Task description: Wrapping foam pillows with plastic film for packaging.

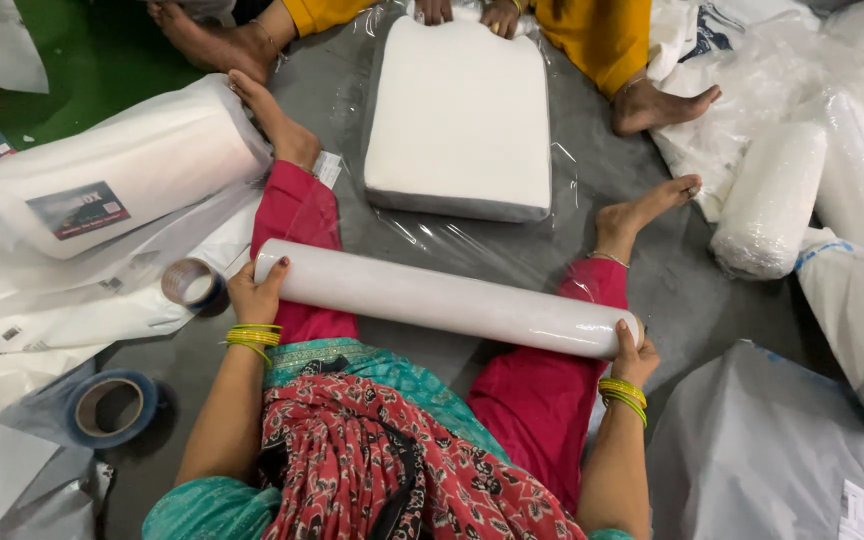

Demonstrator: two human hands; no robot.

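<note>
the roll of clear film lies across the person's lap, long axis left to right, right end slightly nearer. left hand and right hand clasp its ends.

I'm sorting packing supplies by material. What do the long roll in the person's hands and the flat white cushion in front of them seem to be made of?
The long roll looks like clear plastic stretch film wound tight: glossy, milky white, with a sheen along its length. The cushion looks like soft foam in matte white cloth with a grey edge, lying on a clear crinkly plastic sheet; the filling is hidden.
</note>
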